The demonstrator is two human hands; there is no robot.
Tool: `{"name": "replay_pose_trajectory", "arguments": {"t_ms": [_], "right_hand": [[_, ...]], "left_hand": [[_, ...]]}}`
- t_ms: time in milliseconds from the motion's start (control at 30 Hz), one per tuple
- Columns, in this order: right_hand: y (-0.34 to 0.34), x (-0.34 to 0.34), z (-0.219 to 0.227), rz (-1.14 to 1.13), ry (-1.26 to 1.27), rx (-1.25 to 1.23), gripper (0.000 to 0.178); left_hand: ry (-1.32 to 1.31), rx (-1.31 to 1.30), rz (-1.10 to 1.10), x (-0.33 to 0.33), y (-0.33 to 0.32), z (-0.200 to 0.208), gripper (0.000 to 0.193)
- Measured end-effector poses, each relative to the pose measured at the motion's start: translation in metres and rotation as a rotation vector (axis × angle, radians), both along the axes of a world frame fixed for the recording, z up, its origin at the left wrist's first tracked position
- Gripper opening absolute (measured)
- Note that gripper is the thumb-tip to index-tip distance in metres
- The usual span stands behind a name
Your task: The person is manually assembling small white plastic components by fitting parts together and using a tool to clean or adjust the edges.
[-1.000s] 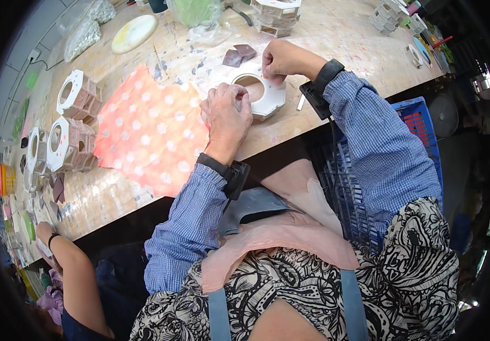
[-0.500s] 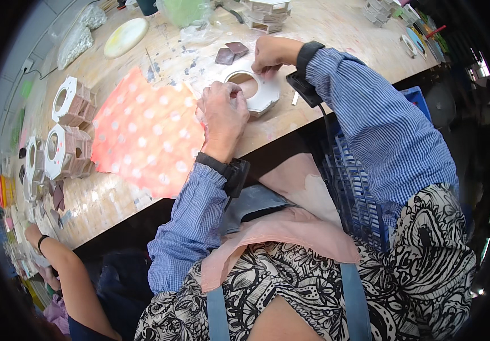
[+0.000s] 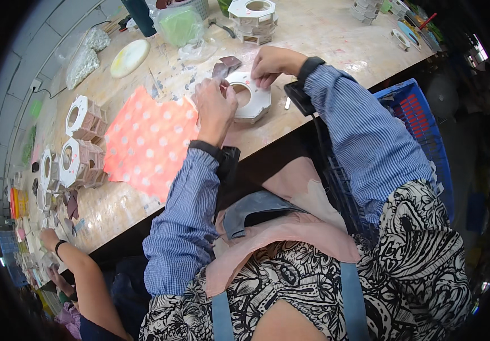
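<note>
A white octagonal piece (image 3: 259, 101) with a round hole lies on the table in front of me, between my hands. My left hand (image 3: 215, 107) is at its left edge, fingers curled closed against the rim. At its far right corner is my right hand (image 3: 276, 63), fingertips pinched together and pointing down at the top face. Whatever the right fingertips hold, if anything, is too small to make out. Small dark brown flat pieces (image 3: 228, 64) lie just behind the white piece. An orange cloth with white dots (image 3: 148, 142) is spread left of my left hand.
Several similar octagonal frames (image 3: 84, 165) stand at the left, and more are stacked (image 3: 252, 25) at the back. A pale round disc (image 3: 130, 58) and bagged white material (image 3: 83, 67) lie far left. A blue crate (image 3: 427, 131) is at the right. Another person's arm (image 3: 80, 270) reaches in lower left.
My view has shifted a little. My left hand has drawn back to the left, so more of the hole shows. My right fingers now point down more at the white piece.
</note>
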State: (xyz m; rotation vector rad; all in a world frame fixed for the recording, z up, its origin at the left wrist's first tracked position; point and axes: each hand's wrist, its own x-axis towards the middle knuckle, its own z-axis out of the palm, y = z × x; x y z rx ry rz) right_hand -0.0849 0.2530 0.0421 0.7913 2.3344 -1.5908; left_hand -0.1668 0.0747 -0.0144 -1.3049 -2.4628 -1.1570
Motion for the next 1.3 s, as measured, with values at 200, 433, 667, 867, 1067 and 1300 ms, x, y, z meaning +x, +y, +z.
{"name": "replay_pose_trajectory", "arguments": {"t_ms": [200, 433, 667, 867, 1067, 1300], "right_hand": [[0.007, 0.022, -0.026, -0.071, 0.077, 0.134, 0.029], [0.004, 0.021, -0.043, -0.059, 0.133, 0.068, 0.033], [0.000, 0.019, -0.055, -0.099, 0.187, 0.138, 0.034], [-0.003, 0.020, -0.049, -0.107, 0.178, 0.115, 0.036], [-0.001, 0.021, -0.046, -0.168, 0.131, 0.026, 0.036], [-0.001, 0.016, -0.046, -0.211, 0.030, -0.033, 0.038]], "left_hand": [[0.052, -0.189, 0.191, 0.003, 0.025, 0.002, 0.041], [-0.508, -0.301, -0.001, -0.033, 0.041, -0.007, 0.055], [-0.688, -0.419, -0.088, -0.034, 0.056, 0.011, 0.046], [-0.490, -0.401, -0.155, -0.028, 0.049, 0.012, 0.039], [-0.805, -0.386, -0.121, -0.035, 0.051, 0.014, 0.042], [-0.803, -0.337, -0.113, -0.034, 0.050, 0.015, 0.038]]}}
